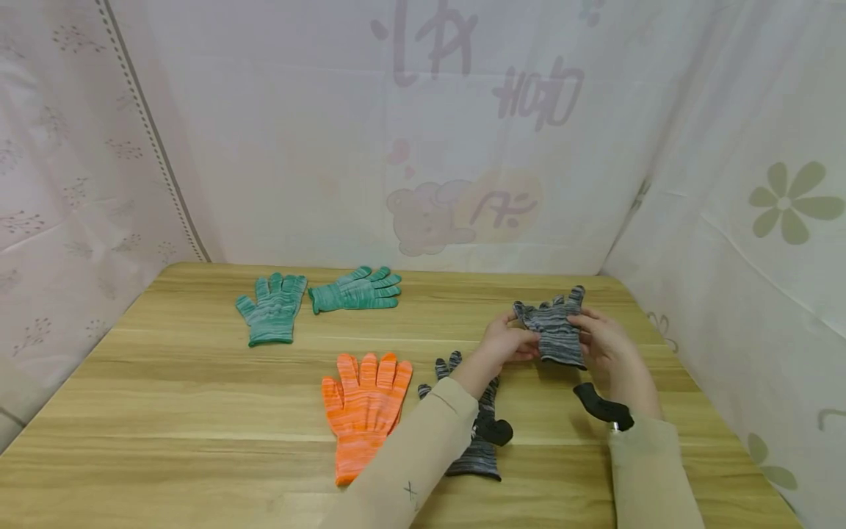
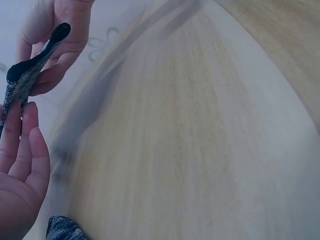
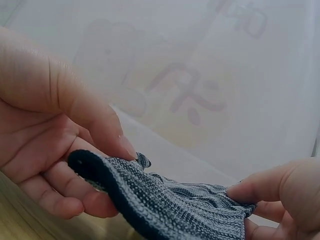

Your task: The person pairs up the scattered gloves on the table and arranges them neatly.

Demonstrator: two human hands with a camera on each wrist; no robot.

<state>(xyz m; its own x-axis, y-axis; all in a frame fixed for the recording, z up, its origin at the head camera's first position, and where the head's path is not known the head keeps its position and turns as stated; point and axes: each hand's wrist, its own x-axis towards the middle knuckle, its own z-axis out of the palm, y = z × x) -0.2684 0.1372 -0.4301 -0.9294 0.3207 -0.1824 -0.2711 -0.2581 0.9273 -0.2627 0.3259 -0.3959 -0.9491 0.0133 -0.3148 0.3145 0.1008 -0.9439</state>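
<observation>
You had two mottled green knitted gloves (image 1: pixel 272 312) at the far left of your brown wood-grain table (image 1: pixel 185 411), an orange knitted glove (image 1: pixel 365 411) nearer, and pale printed fabric walls (image 1: pixel 284 154), an olive flower (image 1: pixel 796 213) on the right.

Streaked glove (image 1: pixel 558 336) between left hand (image 1: pixel 505 344) and right hand (image 1: pixel 609 345): black, grey-white, black cuff edge. Second black-grey glove (image 1: pixel 477 463) under left sleeve (image 1: pixel 416 455): same streaking. Orange glove (image 1: pixel 366 408) left of left hand: paler streaks. Green gloves (image 1: pixel 272 312) farther left: whitish streaks. Left sleeve beige, dark cross mark; right sleeve (image 1: pixel 651 474) beige. Tabletop (image 1: pixel 198 411) around hands: yellow-brown woodgrain. Cloth (image 1: pixel 297 147) beyond hands: pale, mauve lettering.
</observation>
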